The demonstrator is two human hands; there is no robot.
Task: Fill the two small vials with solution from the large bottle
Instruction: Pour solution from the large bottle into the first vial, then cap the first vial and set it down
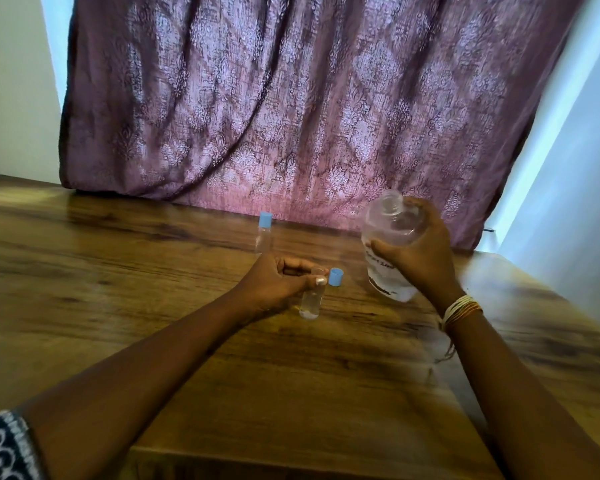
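Observation:
My left hand (278,282) grips an uncapped small clear vial (312,299) near its neck, its base on or just above the wooden table (153,271). A loose blue cap (336,277) lies on the table just right of that vial's mouth. A second small vial (264,235) with a blue cap stands upright farther back. My right hand (420,251) holds the large clear bottle (390,244) lifted above the table, open mouth up and leaning slightly left, with clear liquid inside.
A purple patterned curtain (309,109) hangs along the table's far edge. Pale walls stand at both sides. Bangles circle my right wrist (461,310). The table's near edge runs along the bottom of the view.

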